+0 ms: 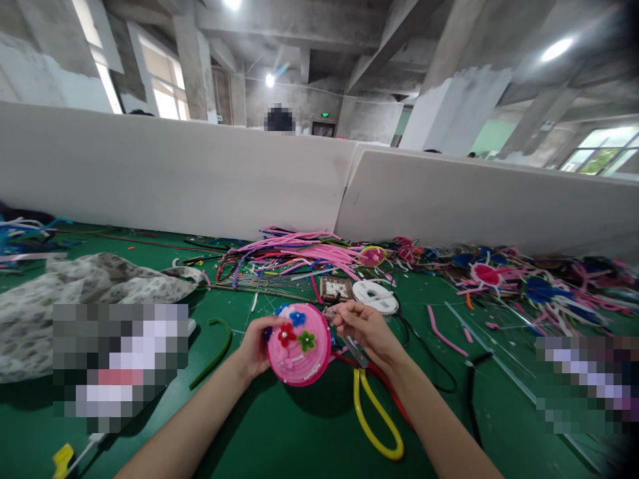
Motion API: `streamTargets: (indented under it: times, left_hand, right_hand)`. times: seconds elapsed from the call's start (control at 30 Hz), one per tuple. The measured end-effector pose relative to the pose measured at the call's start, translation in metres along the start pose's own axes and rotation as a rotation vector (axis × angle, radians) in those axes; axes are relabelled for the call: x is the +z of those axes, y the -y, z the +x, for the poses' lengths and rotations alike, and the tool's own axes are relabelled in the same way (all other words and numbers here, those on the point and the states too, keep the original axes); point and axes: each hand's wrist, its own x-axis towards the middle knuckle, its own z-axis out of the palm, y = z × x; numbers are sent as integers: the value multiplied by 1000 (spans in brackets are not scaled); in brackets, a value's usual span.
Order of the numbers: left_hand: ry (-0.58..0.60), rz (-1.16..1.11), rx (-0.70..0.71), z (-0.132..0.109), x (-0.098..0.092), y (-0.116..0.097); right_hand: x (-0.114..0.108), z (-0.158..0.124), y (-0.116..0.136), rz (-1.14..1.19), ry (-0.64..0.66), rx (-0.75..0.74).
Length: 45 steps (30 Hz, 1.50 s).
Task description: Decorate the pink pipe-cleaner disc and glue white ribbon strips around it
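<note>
Gripping a pink disc (294, 362) topped with red, blue and green flowers, the left hand (257, 346) clasps its left edge at lower centre; at its right edge, the right hand (367, 329) pinches a small item (329, 313) too unclear to name. Below are yellow-handled scissors (357, 399). Mid-frame, a white spool (388, 299) bears print too small to read; at upper centre glows a green sign (325, 114), illegible.

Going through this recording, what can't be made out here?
In the head view:
Left hand: some fingertips are hidden behind the pink round piece.
Small item at the right hand: too small and blurred to identify.
Left-side object and right-side object: masked by pixel blocks.
Patterned cloth: cut off by the left edge.
</note>
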Motion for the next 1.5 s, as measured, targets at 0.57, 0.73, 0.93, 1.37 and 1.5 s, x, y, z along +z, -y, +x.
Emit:
streamTargets:
  times: [0.57, 0.73, 0.93, 1.37, 1.5]
  left_hand:
    - [-208, -147, 342, 2, 2, -19]
    - [-276, -133, 523, 0, -4, -43]
    - [-230, 238, 312, 1, -11, -37]
    - [-114, 1186, 1016, -5, 4, -14]
    - [88, 1228, 923, -10, 12, -3]
  right_hand:
    - [-3, 2, -9, -61, 5, -2]
    - [-4, 5, -12, -78, -39, -32]
    - [-1, 6, -10, -85, -5, 9]
    - [9, 2, -18, -111, 14, 51]
    - [14, 0, -24, -102, 30, 31]
